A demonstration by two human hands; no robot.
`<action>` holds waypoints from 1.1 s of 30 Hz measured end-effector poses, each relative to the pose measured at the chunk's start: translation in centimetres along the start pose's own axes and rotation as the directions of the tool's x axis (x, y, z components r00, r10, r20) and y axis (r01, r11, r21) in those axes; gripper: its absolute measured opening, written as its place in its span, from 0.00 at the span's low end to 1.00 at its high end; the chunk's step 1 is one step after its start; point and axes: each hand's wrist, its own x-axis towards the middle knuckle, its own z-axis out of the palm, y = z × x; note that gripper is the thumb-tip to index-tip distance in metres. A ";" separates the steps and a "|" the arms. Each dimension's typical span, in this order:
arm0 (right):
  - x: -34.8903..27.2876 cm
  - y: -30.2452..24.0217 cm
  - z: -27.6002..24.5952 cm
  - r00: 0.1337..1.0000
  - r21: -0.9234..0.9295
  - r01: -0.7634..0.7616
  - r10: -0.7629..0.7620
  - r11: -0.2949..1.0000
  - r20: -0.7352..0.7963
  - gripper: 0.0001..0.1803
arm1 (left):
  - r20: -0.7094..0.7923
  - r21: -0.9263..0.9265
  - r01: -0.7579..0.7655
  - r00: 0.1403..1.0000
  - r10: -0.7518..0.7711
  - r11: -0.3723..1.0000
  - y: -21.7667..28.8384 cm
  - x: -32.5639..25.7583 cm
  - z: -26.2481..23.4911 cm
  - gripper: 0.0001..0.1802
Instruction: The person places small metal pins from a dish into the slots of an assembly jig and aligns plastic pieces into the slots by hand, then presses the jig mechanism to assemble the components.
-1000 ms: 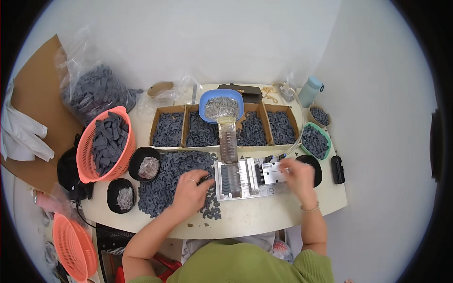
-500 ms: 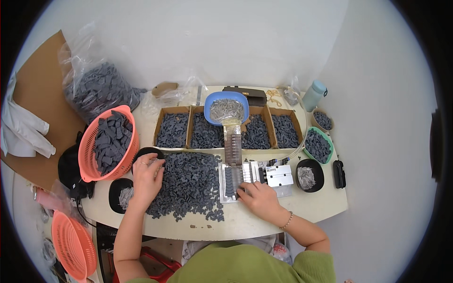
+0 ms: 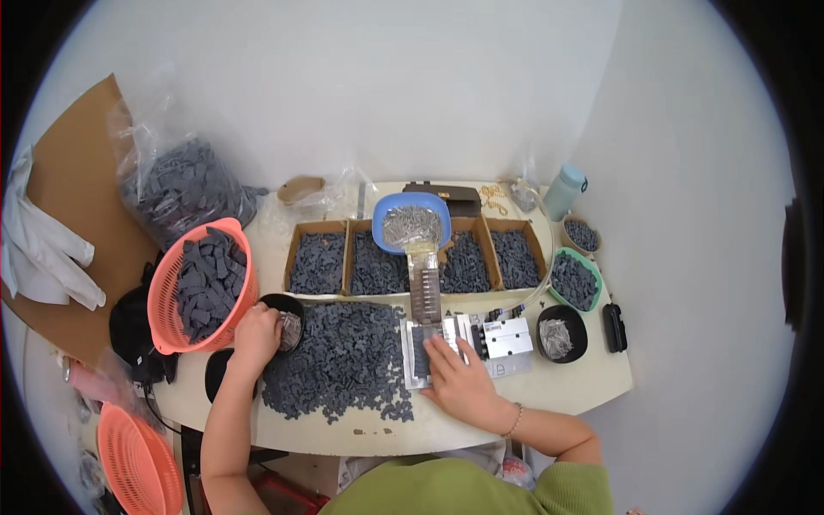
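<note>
Fingers of the left hand [image 3: 257,330] are curling into a black bowl [image 3: 281,319], pinching small shiny bits, likely light and slippery. The right hand [image 3: 459,378] is lying spread on the metal jig [image 3: 438,348]. Grey pieces [image 3: 343,356], looking stiff and light, are lying between both.

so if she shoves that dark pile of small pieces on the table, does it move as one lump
Probably not. The pile of dark pieces is loose and ragged-edged, so it would likely spread and scatter. Pieces look small and light; strays near the table edge might drop off.
</note>
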 end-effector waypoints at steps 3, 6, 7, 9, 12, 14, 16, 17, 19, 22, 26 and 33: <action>3.2 4.4 -0.2 0.985 0.205 -0.035 0.068 0.978 -0.157 0.17 | 0.077 0.034 -0.037 0.996 0.035 0.999 -0.5 0.3 1.1 0.06; 8.3 11.3 0.2 0.945 0.271 -0.119 0.193 0.955 -0.264 0.10 | 0.058 0.064 -0.026 0.998 0.023 0.998 -1.1 0.7 1.6 0.06; 9.9 13.4 0.6 0.944 0.327 -0.166 0.246 0.930 -0.221 0.08 | 0.053 0.062 -0.031 0.998 0.028 0.998 -0.9 1.0 1.7 0.06; 13.2 16.3 1.8 0.941 0.383 -0.216 0.295 0.898 -0.163 0.06 | 0.081 0.065 0.055 0.995 -0.060 0.996 -0.7 0.8 1.4 0.06; 16.7 18.6 4.4 0.950 0.343 -0.248 0.297 0.906 -0.097 0.04 | 0.102 0.046 0.059 0.993 -0.064 0.997 -0.5 0.9 0.9 0.07; 18.7 19.0 6.3 0.972 0.245 -0.220 0.234 0.944 -0.028 0.03 | 0.103 0.063 0.048 0.993 -0.055 0.997 -1.0 0.5 0.4 0.06; 19.5 19.1 7.4 0.979 0.220 -0.188 0.201 0.957 -0.034 0.04 | 0.109 0.076 0.032 0.993 -0.040 0.997 -0.9 0.4 -0.1 0.05; 19.9 19.0 7.5 0.982 0.155 -0.179 0.186 0.972 -0.033 0.03 | 0.106 0.047 0.033 0.994 -0.038 0.998 -0.8 0.3 -0.6 0.05; 20.2 19.0 7.7 0.984 0.096 -0.171 0.174 0.981 -0.026 0.03 | 0.111 0.020 0.036 0.993 -0.038 0.999 -0.3 0.3 -1.6 0.05; 20.1 19.6 7.6 0.998 -0.031 -0.056 0.054 0.998 -0.045 0.05 | -0.010 -0.322 0.091 0.995 -0.099 0.942 2.4 0.9 -2.4 0.08; 19.9 19.5 7.4 0.986 0.160 -0.133 0.148 0.978 -0.082 0.06 | 0.118 -0.768 0.046 0.990 0.071 0.639 10.6 0.3 -0.6 0.07; 17.9 18.8 6.2 0.954 0.258 -0.251 0.284 0.933 -0.100 0.04 | -0.214 -0.628 -0.403 0.912 0.350 0.666 18.9 -2.0 6.7 0.07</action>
